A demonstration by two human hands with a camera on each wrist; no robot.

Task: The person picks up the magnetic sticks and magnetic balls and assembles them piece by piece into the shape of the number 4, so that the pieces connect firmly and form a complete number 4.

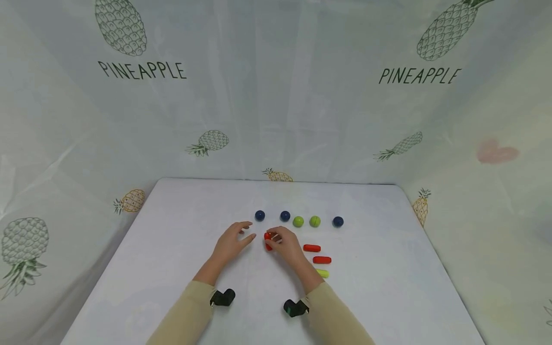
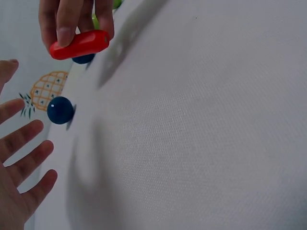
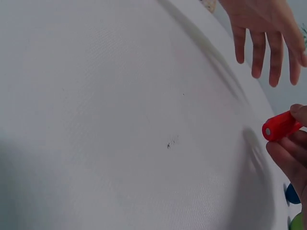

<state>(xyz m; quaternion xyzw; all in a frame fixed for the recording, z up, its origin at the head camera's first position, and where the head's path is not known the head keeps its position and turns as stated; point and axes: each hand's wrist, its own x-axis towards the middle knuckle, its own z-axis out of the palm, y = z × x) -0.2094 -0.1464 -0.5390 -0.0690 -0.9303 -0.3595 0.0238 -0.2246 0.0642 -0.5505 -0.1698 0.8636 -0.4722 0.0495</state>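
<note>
Right hand (image 1: 284,243) pinches red stick (image 1: 268,241); left hand (image 1: 229,243) near, fingers spread

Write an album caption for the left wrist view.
Right hand gripping a red stick, left hand spread open, two blue balls beyond.

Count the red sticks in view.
3. One red stick is pinched in the right hand; two lie right of it on the table, the farther one and the nearer one. The right arm could hide more.
</note>
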